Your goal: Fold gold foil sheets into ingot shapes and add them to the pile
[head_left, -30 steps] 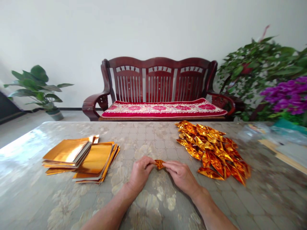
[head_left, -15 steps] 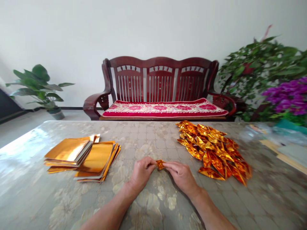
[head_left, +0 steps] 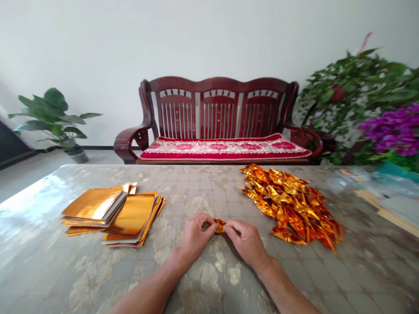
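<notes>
A small piece of folded gold foil paper (head_left: 219,226) is pinched between my two hands just above the table's middle. My left hand (head_left: 195,233) grips its left end with thumb and fingers, and my right hand (head_left: 247,240) grips the right end; the fingertips cover both ends. To the right lies a heap of pointed, folded gold foil pieces (head_left: 291,200). Stacks of flat gold foil sheets (head_left: 131,214) rest on the left, some turned at an angle to the others.
A patterned cover lies over the table (head_left: 203,279). Plastic bags (head_left: 393,185) and pale flat sheets (head_left: 399,213) are at the right edge. Behind stands a dark wooden bench (head_left: 216,113) with a red floral mat (head_left: 222,148). Plants (head_left: 55,113) flank it.
My fingers have shifted on the foil piece: both index fingers are more curled and the thumbs press nearer its middle. The piece looks longer and flatter. The stacks and heap stay put.
</notes>
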Available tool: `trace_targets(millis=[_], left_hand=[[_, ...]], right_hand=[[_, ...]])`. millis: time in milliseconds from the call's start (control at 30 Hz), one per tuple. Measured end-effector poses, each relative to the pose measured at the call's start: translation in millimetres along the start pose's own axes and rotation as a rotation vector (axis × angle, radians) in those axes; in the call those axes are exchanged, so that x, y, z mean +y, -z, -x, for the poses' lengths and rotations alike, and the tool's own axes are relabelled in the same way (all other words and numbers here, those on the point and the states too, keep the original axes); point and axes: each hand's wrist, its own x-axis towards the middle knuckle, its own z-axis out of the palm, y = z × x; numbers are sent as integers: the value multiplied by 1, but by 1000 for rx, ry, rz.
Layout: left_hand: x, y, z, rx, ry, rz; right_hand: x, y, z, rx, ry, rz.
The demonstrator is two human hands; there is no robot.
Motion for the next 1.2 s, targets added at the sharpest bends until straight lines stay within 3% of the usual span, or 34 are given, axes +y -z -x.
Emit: trace_targets(millis=[267, 500, 1200], left_hand=[[-6, -5, 3, 21, 7, 77], [-8, -2, 1, -60, -161, 12], [-1, -1, 1, -112, -119, -20]], right_hand=[[-2, -10, 0, 50, -162, -10], [-5, -11, -3, 41, -41, 118], [-3, -9, -7, 5, 46, 190]])
